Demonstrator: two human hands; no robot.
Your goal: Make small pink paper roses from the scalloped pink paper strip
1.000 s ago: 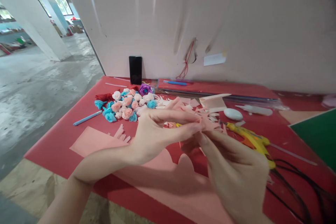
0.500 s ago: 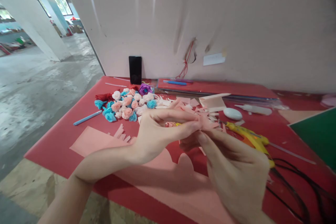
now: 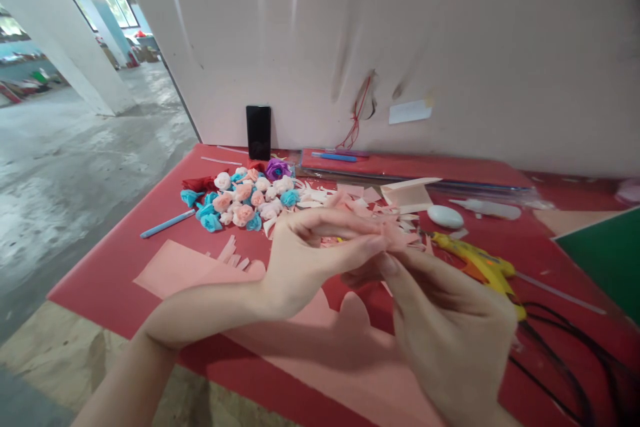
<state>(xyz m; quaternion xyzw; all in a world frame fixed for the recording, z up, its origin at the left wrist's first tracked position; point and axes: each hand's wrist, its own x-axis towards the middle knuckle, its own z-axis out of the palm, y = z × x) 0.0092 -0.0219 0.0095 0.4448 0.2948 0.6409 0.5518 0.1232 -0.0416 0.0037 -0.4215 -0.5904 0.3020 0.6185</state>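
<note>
My left hand [image 3: 310, 253] and my right hand [image 3: 450, 333] meet above the red table cover [image 3: 115, 273]. Both pinch a small pink paper piece [image 3: 397, 237] between thumb and fingertips. Under my forearms lies a large pink paper sheet [image 3: 200, 270] with a scalloped, fringed edge. Pink paper scraps [image 3: 370, 197] are scattered just beyond my fingers.
A heap of small paper roses [image 3: 240, 203] in pink, white, blue and purple lies at the back left, with a blue pen [image 3: 167, 223] beside it. A black phone [image 3: 259, 132] leans on the white board. A yellow glue gun [image 3: 480, 267] with black cables, a white glue bottle [image 3: 487, 208] and green paper [image 3: 607, 257] lie right.
Both hands stay pinched on the pink piece; the fingers shifted only slightly, working the paper between them.
</note>
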